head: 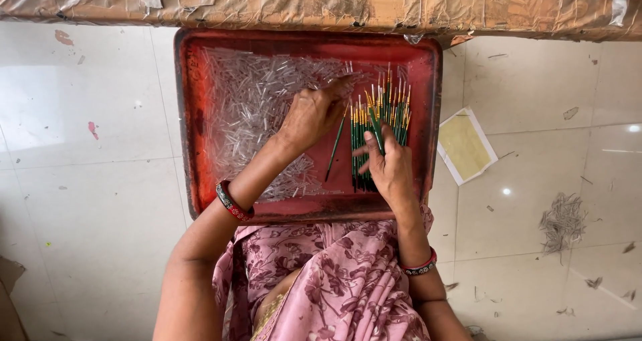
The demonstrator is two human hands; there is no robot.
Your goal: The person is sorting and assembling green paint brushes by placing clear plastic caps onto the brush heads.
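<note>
A red tray point(190, 80) lies on my lap and the floor. Its left and middle hold a heap of several small clear plastic tubes point(247, 100). On the right side lies a bundle of several thin green-handled paintbrushes point(391, 110) with yellow ferrules. My left hand point(313, 114) reaches into the tubes near the middle, fingers bent over them; what it pinches is hidden. One green brush point(334, 150) lies slanted beside it. My right hand point(388, 164) rests on the near ends of the brushes and grips one brush point(376, 128) between thumb and fingers.
A low tape-wrapped brown board point(321, 3) runs along the far edge above the tray. A yellow paper sheet point(466, 145) lies on the white tiled floor right of the tray. A small pile of clear scraps point(563, 222) sits further right.
</note>
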